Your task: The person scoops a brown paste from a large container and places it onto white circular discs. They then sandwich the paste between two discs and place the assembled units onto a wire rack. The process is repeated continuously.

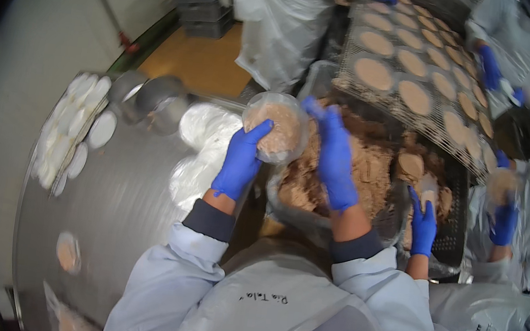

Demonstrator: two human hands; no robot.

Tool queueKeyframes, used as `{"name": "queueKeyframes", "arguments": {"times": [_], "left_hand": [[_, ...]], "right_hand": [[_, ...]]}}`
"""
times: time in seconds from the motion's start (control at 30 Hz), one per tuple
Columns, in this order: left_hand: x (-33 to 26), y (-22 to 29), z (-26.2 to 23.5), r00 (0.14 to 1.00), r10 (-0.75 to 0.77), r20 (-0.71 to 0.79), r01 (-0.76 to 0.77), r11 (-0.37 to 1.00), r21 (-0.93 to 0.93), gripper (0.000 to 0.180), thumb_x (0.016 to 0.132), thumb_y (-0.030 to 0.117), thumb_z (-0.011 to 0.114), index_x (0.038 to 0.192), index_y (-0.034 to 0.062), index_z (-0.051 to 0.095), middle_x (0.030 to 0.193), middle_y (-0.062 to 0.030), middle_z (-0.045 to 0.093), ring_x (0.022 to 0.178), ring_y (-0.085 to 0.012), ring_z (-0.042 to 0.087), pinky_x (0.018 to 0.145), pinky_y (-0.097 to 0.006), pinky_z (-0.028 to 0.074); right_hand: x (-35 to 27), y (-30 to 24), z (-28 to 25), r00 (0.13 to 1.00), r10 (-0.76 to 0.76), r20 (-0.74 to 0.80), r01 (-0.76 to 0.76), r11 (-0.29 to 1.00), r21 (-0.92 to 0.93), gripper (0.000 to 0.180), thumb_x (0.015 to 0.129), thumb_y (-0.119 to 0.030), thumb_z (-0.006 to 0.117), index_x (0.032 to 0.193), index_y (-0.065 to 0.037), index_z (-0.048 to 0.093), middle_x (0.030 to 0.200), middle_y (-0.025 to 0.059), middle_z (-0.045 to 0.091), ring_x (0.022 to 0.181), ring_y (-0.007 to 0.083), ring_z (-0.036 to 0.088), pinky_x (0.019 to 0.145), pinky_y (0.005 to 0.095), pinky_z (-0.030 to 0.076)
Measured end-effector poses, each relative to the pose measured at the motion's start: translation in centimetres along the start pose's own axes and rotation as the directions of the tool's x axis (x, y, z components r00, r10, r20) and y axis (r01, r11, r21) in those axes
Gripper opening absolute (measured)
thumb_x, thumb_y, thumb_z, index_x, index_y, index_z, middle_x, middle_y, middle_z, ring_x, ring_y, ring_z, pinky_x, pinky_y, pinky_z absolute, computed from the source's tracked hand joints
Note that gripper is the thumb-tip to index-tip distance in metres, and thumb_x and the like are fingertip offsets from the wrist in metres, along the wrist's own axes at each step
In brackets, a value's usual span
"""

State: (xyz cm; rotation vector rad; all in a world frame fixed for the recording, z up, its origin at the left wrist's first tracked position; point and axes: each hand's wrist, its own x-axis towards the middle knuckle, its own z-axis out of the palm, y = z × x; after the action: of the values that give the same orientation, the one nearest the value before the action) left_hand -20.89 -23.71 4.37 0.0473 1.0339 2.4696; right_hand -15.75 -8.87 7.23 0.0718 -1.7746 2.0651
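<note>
My left hand [244,156], in a blue glove, is closed on the rim of a round clear plastic dish [250,107] with its thumb over the top. Pale pink minced paste [276,130] fills the middle of the dish. Beside it, my right hand [336,158], also gloved, is somewhat blurred. Its fingers stretch up and to the left, and I see nothing in them. Under the right hand stands a lined tub [301,220], heaped with more brownish-pink paste [368,172].
Left is a metal table [118,213] bearing stacked white discs [70,120], clear plastic film [206,131] and round metal dishes [163,98]. Mesh racks [387,98] of round patties stand at the far right. Co-workers' gloved hands [424,230] work close on my right. Grey crates [202,10] are stacked behind.
</note>
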Motion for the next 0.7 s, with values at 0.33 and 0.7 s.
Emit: {"name": "queueKeyframes", "arguments": {"times": [0.33,0.7], "left_hand": [[-15.1,14.9,-24.1,0.621,0.552,-0.556,-0.174,0.789,0.589,0.05,0.081,0.018,0.057,0.122,-0.0029,0.039,0.117,-0.0172,0.05,0.106,-0.0263,0.051,0.088,-0.035,0.043],[-9.1,-0.1,-16.1,0.817,0.489,0.305,-0.227,-0.213,0.95,0.02,0.077,0.004,0.054,0.097,0.004,0.06,0.1,-0.0146,0.059,0.1,-0.0278,0.054,0.088,-0.035,0.042]], "right_hand": [[5.0,-3.3,-7.0,0.661,0.48,-0.577,0.233,0.599,0.766,0.081,0.083,-0.051,0.044,0.137,-0.019,-0.008,0.144,0.0099,0.002,0.129,0.0345,0.017,0.1,0.0599,0.019],[6.3,3.2,-17.2,0.803,0.137,-0.58,0.253,0.803,0.54,0.048,0.089,-0.031,0.031,0.127,-0.003,0.035,0.133,0.0155,0.034,0.121,0.0333,0.034,0.101,0.0516,0.025]]}}
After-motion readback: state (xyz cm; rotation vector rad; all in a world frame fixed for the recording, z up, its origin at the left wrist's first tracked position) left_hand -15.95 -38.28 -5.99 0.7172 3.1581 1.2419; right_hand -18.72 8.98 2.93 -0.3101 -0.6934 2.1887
